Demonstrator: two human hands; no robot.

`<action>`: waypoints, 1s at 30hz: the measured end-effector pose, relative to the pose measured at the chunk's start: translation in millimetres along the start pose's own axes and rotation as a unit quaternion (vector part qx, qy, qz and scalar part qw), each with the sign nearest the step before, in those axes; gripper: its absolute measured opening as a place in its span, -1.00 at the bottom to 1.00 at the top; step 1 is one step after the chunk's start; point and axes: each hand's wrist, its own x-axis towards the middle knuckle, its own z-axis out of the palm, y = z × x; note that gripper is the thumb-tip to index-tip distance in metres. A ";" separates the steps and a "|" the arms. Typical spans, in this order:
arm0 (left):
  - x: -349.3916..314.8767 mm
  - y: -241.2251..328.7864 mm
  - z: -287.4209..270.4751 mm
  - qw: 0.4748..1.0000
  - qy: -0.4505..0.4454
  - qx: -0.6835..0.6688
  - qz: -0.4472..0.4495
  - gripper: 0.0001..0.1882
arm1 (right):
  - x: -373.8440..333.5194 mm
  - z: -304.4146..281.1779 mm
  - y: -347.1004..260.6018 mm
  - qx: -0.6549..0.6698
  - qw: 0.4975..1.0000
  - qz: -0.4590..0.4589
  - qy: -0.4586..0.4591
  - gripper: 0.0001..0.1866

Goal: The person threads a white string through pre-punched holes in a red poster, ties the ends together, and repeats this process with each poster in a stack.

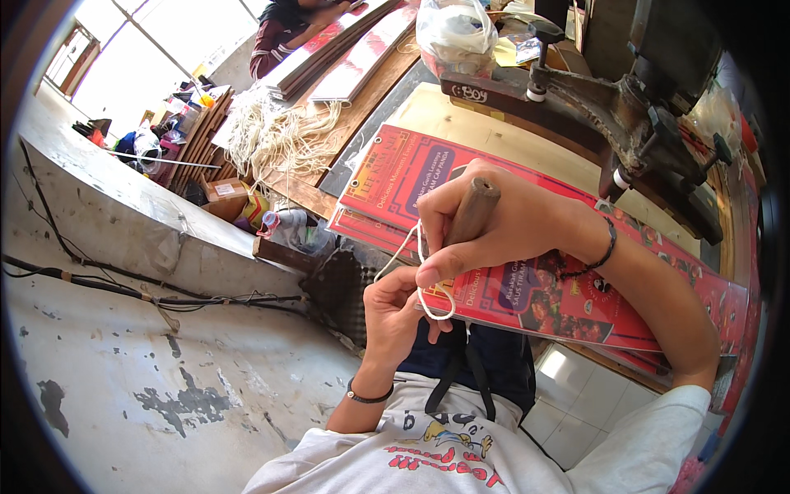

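My right hand (pixel 514 218) is closed around a short wooden handle (pixel 475 212), held upright over the left end of some long red printed sheets (pixel 613 309). The handle's lower end is hidden behind my fingers. A thin white cord (pixel 452 306) passes by my right thumb and loops below it. My left hand (pixel 391 313) pinches the cord at the near left corner of the sheets, its fingertips almost meeting my right thumb. Another red sheet (pixel 395 165) lies just beyond, with small eyelets at its left end.
Beyond the sheets stands a dark metal press (pixel 592 82) on the table. A heap of loose white cord (pixel 280 136) hangs over the table's left edge, beside stacked long strips (pixel 362 74). A white plastic bag (pixel 455 37) sits at the back, and another person (pixel 280 37) is at the far left.
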 end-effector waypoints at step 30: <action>11.5 38.9 0.0 0.866 0.020 0.373 0.332 -0.75 | -1.1 -1.3 -2.3 0.030 0.999 0.028 -0.009 -0.61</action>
